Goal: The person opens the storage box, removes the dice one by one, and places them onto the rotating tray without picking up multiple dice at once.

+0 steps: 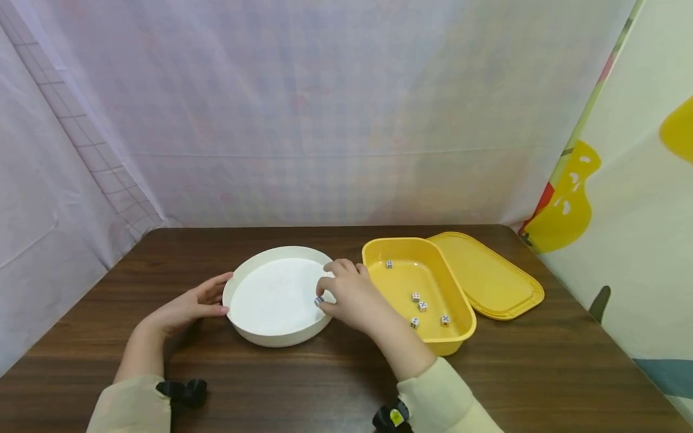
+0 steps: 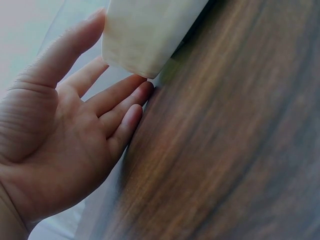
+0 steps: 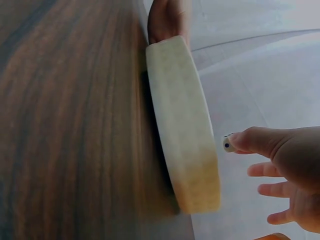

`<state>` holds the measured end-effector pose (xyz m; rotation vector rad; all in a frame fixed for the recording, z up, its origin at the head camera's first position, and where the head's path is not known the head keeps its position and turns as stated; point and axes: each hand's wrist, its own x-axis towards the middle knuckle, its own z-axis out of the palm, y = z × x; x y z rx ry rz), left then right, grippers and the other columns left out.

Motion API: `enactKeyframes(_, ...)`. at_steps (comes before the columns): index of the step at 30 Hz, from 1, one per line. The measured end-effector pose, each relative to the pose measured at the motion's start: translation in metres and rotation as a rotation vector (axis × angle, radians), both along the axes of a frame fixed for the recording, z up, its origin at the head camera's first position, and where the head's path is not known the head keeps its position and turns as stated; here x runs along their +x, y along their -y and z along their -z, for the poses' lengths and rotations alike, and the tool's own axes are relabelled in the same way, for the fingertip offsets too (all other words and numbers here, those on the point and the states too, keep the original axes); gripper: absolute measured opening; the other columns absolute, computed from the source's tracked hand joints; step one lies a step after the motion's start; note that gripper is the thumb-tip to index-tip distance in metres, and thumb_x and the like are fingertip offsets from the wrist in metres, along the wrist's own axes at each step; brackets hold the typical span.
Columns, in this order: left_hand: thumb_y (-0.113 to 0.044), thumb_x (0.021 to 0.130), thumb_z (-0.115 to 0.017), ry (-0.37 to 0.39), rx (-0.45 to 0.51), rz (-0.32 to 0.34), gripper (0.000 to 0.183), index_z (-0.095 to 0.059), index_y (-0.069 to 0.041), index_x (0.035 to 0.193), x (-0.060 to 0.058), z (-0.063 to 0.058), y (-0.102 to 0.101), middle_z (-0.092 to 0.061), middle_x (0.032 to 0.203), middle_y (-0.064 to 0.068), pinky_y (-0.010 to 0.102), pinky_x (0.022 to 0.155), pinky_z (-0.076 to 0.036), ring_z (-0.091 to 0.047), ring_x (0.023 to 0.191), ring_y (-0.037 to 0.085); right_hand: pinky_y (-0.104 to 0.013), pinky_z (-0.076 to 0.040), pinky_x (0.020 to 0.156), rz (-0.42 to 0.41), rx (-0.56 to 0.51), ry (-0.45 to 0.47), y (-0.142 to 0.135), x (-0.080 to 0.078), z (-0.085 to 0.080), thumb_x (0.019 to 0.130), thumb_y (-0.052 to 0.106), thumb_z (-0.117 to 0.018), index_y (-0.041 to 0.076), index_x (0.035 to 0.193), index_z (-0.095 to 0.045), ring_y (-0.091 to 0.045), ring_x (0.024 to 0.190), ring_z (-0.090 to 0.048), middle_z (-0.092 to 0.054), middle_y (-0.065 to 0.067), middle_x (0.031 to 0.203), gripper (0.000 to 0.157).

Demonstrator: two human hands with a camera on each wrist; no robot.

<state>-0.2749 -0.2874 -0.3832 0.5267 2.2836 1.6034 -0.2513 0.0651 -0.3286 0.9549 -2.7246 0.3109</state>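
Observation:
A round white tray (image 1: 278, 338) with a low wall stands on the table, nothing lying on its floor. At its left side my left hand (image 1: 189, 307) touches the wall with fingertips and thumb, the fingers fairly straight in the left wrist view. My right hand (image 1: 352, 294) pinches a small white die (image 3: 228, 144) with dark pips between thumb and forefinger. It holds the die over the tray's right edge, above the rim in the right wrist view, the other fingers spread. Several more dice (image 1: 422, 307) lie loose in a yellow container (image 1: 462, 313) to the right.
A yellow lid (image 1: 489, 276) lies on the table against the container's right side. The dark wooden table (image 1: 260, 391) ends at a pale curtain (image 1: 325, 120) behind. My right forearm crosses in front of the container's near left corner.

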Motion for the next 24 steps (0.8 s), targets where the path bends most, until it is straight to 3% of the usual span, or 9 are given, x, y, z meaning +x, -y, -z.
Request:
enactKeyframes(6,-0.011,0.09,-0.066,0.001,-0.01,-0.002,0.084,-0.012,0.0,0.152,0.0,-0.001,0.001,-0.02,0.15,0.032,0.02,0.092,-0.033,-0.02,0.136,0.044,-0.051,-0.031,0.095,-0.009,-0.005,-0.059,0.004,0.0,0.004,0.087,0.03,-0.071,0.023,0.092,-0.07,-0.029,0.122,-0.042,-0.055,-0.01,0.127,0.009)
enactKeyframes(13,-0.011,0.09,-0.066,-0.011,-0.011,0.001,0.083,-0.012,0.001,0.152,-0.001,-0.001,0.001,-0.02,0.15,0.032,0.02,0.093,-0.031,-0.019,0.136,0.043,-0.051,-0.03,0.098,0.025,-0.009,-0.043,0.005,-0.003,0.007,0.085,0.032,-0.073,0.02,0.1,-0.071,-0.03,0.124,-0.04,-0.054,-0.01,0.13,0.019)
enactKeyframes(24,-0.012,0.09,-0.066,-0.007,-0.011,-0.007,0.083,-0.013,0.0,0.152,-0.001,0.001,-0.001,-0.021,0.15,0.032,0.02,0.093,-0.032,-0.021,0.136,0.043,-0.057,-0.028,0.098,0.043,-0.032,-0.007,-0.009,0.003,-0.007,0.083,0.031,-0.076,0.017,0.104,-0.071,-0.03,0.124,-0.039,-0.053,-0.011,0.129,0.025)
